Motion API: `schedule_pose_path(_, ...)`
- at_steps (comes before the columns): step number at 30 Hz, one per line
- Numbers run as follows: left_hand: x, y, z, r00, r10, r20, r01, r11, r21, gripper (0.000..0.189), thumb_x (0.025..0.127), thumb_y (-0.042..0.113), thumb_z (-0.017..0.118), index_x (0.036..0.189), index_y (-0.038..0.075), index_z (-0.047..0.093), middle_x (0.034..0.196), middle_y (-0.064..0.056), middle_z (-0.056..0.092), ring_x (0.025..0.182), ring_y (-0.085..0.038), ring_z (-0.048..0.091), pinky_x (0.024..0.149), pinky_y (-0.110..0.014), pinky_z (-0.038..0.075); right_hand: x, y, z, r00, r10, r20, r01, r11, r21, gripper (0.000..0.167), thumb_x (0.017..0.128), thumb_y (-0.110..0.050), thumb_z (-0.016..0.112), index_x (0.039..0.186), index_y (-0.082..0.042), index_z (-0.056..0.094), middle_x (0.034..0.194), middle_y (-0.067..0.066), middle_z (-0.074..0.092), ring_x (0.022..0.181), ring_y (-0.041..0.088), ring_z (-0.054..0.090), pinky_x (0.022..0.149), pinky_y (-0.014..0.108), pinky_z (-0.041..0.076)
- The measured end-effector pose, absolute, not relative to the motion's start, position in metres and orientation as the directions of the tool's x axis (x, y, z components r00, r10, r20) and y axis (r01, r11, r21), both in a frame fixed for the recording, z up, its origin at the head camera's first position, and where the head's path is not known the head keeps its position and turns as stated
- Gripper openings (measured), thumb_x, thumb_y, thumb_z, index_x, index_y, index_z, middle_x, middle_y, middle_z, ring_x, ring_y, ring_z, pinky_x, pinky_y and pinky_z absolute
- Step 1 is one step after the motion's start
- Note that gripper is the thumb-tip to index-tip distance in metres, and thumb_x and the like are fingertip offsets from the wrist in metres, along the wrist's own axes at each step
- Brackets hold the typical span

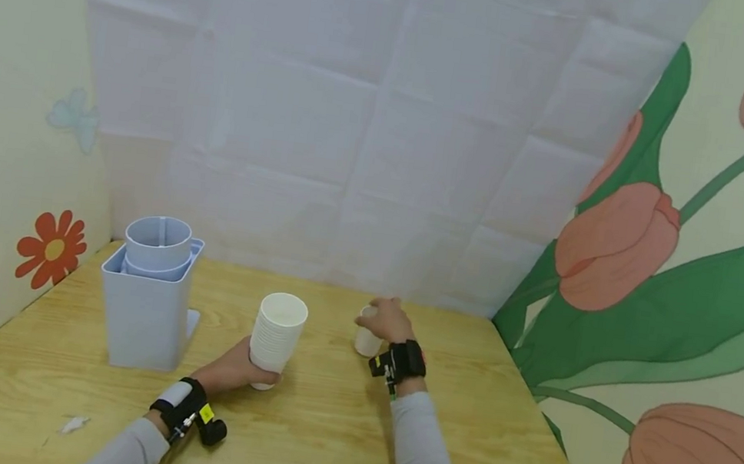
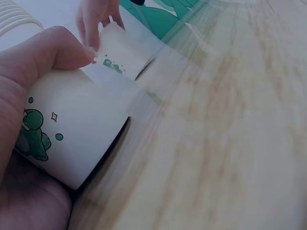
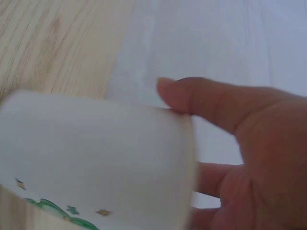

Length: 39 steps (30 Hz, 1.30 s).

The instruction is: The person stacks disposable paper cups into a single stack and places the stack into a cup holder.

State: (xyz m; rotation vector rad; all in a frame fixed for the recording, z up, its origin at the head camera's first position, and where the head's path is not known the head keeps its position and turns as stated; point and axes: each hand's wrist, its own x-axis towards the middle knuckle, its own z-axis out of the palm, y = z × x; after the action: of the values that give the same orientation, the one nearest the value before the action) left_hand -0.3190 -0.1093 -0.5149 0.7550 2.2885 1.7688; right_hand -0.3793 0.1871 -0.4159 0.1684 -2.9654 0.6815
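Note:
A stack of white paper cups [image 1: 278,329] stands upright on the wooden table, with several rims nested at the top. My left hand [image 1: 231,371] grips it low down, the thumb wrapped across the front. In the left wrist view the lowest cup [image 2: 91,129] shows a green cartoon figure. Farther right, my right hand [image 1: 392,321] holds a single paper cup [image 1: 368,343] by its rim, fingers reaching down from above. The right wrist view shows that cup [image 3: 105,153] with the thumb at its rim; whether its base touches the table I cannot tell.
A light blue square container [image 1: 141,320] holding a round cup-like part [image 1: 157,244] stands on the table at the left. A small white scrap [image 1: 73,424] lies near the front left. White sheeting [image 1: 355,145] hangs behind the table [image 1: 304,440], and painted walls flank it.

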Motion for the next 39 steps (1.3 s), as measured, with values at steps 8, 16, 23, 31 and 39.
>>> schedule_pose_path(8, -0.318, -0.109, -0.518, -0.865, 0.470, 0.179, 0.288, 0.170, 0.942, 0.072, 0.080, 0.011, 0.083, 0.138, -0.003, 0.043, 0.128, -0.018, 0.058, 0.117, -0.030, 0.056, 0.103, -0.048, 0.043, -0.368, 0.176, -0.401, -0.986, -0.110, 0.125, -0.152, 0.900, -0.408, 0.044, 0.098, -0.042, 0.061, 0.098, 0.001, 0.071, 0.093, 0.011, 0.070, 0.078, 0.022, 0.063, 0.067, 0.036, 0.051)
schedule_pose_path(16, -0.318, -0.109, -0.514, -0.862, 0.473, 0.181, 0.299, 0.188, 0.935, 0.072, 0.080, 0.012, 0.082, 0.138, -0.004, 0.042, 0.128, -0.019, 0.058, 0.117, -0.031, 0.056, 0.103, -0.052, 0.043, -0.348, 0.157, -0.374, -0.927, -0.098, 0.363, -0.309, 0.749, -0.587, 0.053, 0.107, -0.043, 0.045, 0.130, 0.000, 0.064, 0.120, 0.020, 0.069, 0.099, 0.031, 0.068, 0.083, 0.045, 0.056)
schedule_pose_path(23, -0.319, -0.109, -0.516, -0.856, 0.487, 0.173, 0.290, 0.175, 0.941, 0.073, 0.081, 0.012, 0.082, 0.139, -0.002, 0.041, 0.129, -0.018, 0.057, 0.118, -0.030, 0.055, 0.103, -0.050, 0.042, -0.330, 0.136, -0.358, -0.755, -0.099, 0.649, -0.582, 0.558, -0.592, 0.046, 0.110, -0.032, 0.039, 0.123, 0.004, 0.065, 0.102, 0.020, 0.069, 0.085, 0.029, 0.065, 0.070, 0.042, 0.055)
schedule_pose_path(31, -0.318, -0.109, -0.510, -0.856, 0.483, 0.182, 0.296, 0.171, 0.940, 0.069, 0.081, 0.012, 0.081, 0.137, -0.002, 0.042, 0.126, -0.017, 0.058, 0.115, -0.030, 0.056, 0.101, -0.050, 0.044, -0.318, 0.109, -0.358, -0.618, -0.179, 0.766, -0.747, 0.436, -0.501, 0.072, 0.107, -0.057, 0.028, 0.131, 0.004, 0.058, 0.114, 0.020, 0.064, 0.091, 0.026, 0.062, 0.068, 0.032, 0.055)
schedule_pose_path(39, -0.317, -0.109, -0.509, -0.857, 0.485, 0.176, 0.301, 0.191, 0.934, 0.069, 0.082, 0.014, 0.081, 0.137, -0.002, 0.043, 0.126, -0.017, 0.058, 0.115, -0.027, 0.056, 0.102, -0.050, 0.045, -0.315, 0.093, -0.367, -0.602, -0.319, 0.732, -0.774, 0.459, -0.436, 0.047, 0.109, -0.031, 0.043, 0.136, 0.006, 0.054, 0.128, 0.022, 0.059, 0.111, 0.033, 0.060, 0.089, 0.044, 0.057)
